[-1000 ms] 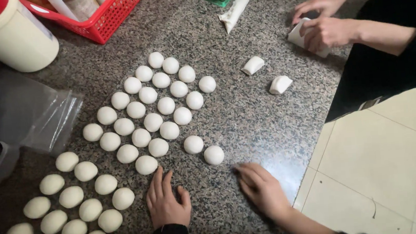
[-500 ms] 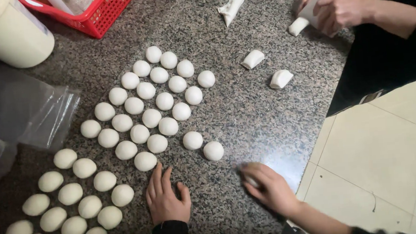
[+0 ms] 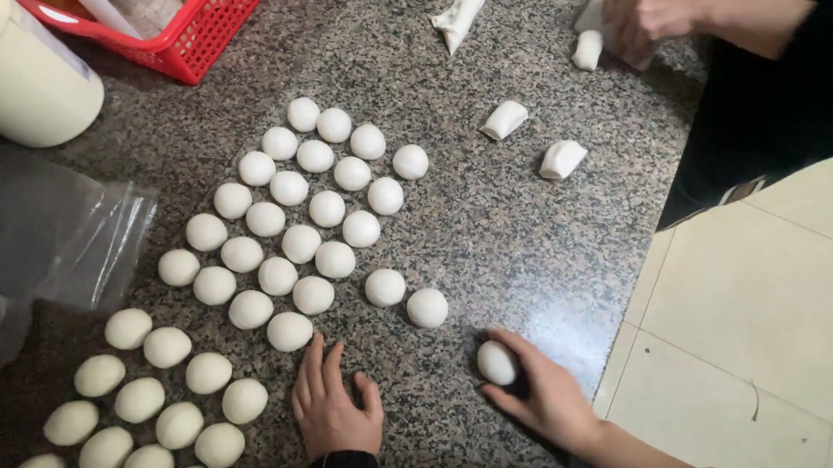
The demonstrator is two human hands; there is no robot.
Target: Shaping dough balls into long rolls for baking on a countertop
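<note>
Item: dough ball (image 3: 496,363), white, egg-shaped, resting on speckled granite counter (image 3: 498,247) at approx. 6 o'clock of frame, near counter's edge. Held by right hand (image 3: 549,393): fingers curled round it, thumb below, ball pinched loosely between them; long axis of ball runs roughly 12-to-6 o'clock, narrower end twd 12, though it's near round and hard to call. Left hand (image 3: 333,404) laid flat on counter at 7 o'clock, fingers together, pointing to 12, holding nothing; nearest to it is last ball of upper batch (image 3: 289,330). Step judged in hand: shaping/rolling of one piece under the right palm. Next move judged to call for light, even pressure and a free spot beside the two loose balls (image 3: 405,297) at centre. Also logged: grid of finished balls centre-left (image 3: 299,242); second batch, yellower, at 8 o'clock (image 3: 140,399); two cut dough pieces (image 3: 532,140) at 1 o'clock; co-worker's hands (image 3: 653,8) at 1–2 o'clock working a dough strip; red basket (image 3: 189,43), cream tub (image 3: 6,79) at 11; clear plastic bag (image 3: 45,236) at 9.
</note>
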